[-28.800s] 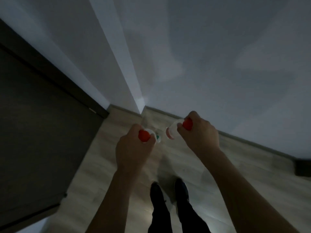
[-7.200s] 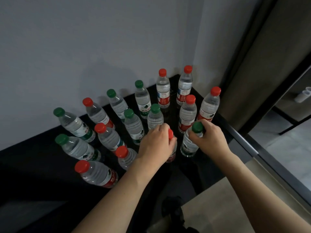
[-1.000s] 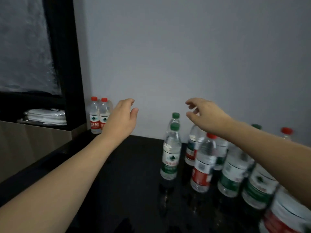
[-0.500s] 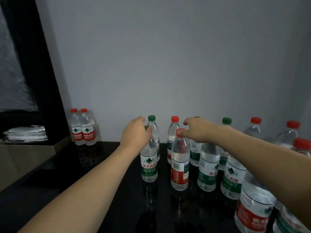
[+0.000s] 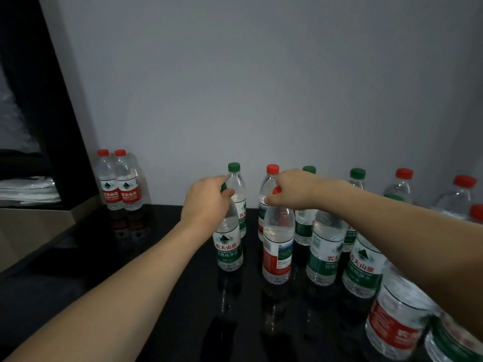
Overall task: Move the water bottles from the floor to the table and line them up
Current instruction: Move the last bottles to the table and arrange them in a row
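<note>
Item one: our left hand (image 5: pixel 206 198), fingers curled round the neck of a green-label bottle (image 5: pixel 228 246) standing upright on the black counter (image 5: pixel 162 296). Item two: our right hand (image 5: pixel 295 189), fingertips pinching the red cap of a red-label bottle (image 5: pixel 277 253), also upright, just right of the first. Item three: further water bottles (image 5: pixel 324 254), green- and red-capped, in rows running right and back toward the grey wall (image 5: pixel 261 87). Item four: a pair of red-capped bottles (image 5: pixel 119 184) well apart at the far left corner.
</note>
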### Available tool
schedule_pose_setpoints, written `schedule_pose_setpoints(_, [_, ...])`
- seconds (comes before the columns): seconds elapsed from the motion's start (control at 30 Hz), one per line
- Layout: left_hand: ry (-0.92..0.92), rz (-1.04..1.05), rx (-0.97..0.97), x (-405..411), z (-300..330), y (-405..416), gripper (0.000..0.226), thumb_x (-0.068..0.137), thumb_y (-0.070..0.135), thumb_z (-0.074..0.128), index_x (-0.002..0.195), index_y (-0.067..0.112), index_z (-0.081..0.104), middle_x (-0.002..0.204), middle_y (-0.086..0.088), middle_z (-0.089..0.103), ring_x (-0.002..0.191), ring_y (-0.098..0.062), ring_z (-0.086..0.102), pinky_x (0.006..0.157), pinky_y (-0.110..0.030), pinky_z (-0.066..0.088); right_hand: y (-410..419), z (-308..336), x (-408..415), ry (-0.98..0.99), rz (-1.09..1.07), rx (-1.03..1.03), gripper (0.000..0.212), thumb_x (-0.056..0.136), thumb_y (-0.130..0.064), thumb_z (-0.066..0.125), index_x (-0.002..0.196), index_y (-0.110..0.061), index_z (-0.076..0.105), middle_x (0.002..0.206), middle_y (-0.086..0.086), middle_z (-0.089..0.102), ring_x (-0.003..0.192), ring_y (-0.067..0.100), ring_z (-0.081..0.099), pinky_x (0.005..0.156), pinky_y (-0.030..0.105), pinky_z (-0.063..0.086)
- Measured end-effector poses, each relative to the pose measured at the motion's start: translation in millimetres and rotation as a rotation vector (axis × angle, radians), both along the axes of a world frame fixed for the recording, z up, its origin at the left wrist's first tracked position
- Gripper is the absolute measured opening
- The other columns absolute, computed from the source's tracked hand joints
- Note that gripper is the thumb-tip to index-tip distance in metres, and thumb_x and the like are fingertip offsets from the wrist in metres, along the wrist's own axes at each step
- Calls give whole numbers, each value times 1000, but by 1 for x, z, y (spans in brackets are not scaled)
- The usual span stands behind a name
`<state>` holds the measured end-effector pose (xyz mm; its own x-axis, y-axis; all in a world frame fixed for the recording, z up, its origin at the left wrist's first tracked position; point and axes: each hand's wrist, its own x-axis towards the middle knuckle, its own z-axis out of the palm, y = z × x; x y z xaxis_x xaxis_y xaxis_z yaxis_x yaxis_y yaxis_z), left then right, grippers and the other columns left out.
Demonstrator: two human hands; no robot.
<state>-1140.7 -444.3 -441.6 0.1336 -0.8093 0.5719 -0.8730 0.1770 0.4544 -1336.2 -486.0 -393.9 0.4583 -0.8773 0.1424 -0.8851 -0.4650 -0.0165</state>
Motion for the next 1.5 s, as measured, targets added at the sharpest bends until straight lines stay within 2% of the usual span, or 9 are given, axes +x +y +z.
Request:
schedule_pose_setpoints(0.1, [-1,-2,0,14,7,22,29,96,29,61,112,5,65,95,-10,69,79,-22,62,77,-39,53,19,14,1,25,20,20,33,86,-53,58,84,-21,52,83,-5,52,81,20,54,65,31,40])
schedule_pose_setpoints(0.3, [-20,-14,-57,42,44,74,31,94,33,63,114,10,67,103,-9,70,96,-29,63,80,-36,49,71,66,15,26,73,61,38,92,-47,58,115,-18,54,102,-5,54,93,17,53,78,30,40])
schedule_pose_setpoints(0.47, [-37,0,-104,70,78,116,27,93,36,64,103,12,68,95,-6,70,85,-22,60,76,-34,48,114,96,42,12,89,69,35,92,-42,61,113,-15,56,94,-1,61,73,14,60,62,28,46])
schedule_pose_setpoints(0.6, [-21,30,-127,97,96,133,26,93,35,64,104,12,68,94,-2,69,80,-15,59,73,-30,42,130,106,64,56,135,130,32,93,-40,60,117,-19,55,107,3,62,88,23,66,81,41,56])
schedule_pose_setpoints(0.73, [16,48,-96,134,101,130,27,94,34,64,111,14,67,97,2,67,78,-9,60,79,-32,47,123,110,101,169,202,135,32,93,-38,60,120,-22,54,111,1,60,91,21,64,73,32,54])
schedule_pose_setpoints(0.83, [10,56,-44,163,101,112,32,94,36,64,119,15,64,111,-1,67,98,-17,59,87,-35,49,100,110,136,299,246,63,33,94,-36,58,122,-20,52,112,-1,56,97,21,58,85,38,52])
schedule_pose_setpoints(1.0, [1,49,-5,216,100,52,36,93,34,65,125,18,63,120,-2,66,106,-19,60,91,-33,48,37,99,188,387,336,-24,28,96,-38,54,119,-24,49,101,-6,50,91,18,53,76,34,43])
schedule_pose_setpoints(1.33, [-5,60,53,293,57,-111,31,91,37,67,117,25,53,115,-3,64,99,-18,61,87,-40,54,-135,51,276,359,441,-71,28,97,-31,54,120,-18,47,114,4,57,94,21,52,82,37,45])
schedule_pose_setpoints(1.5, [-40,121,23,314,29,-187,28,90,38,68,99,26,45,94,0,60,80,-13,57,68,-35,51,-206,31,307,302,436,-96,33,94,-31,59,120,-14,48,118,8,57,98,25,55,83,38,46])
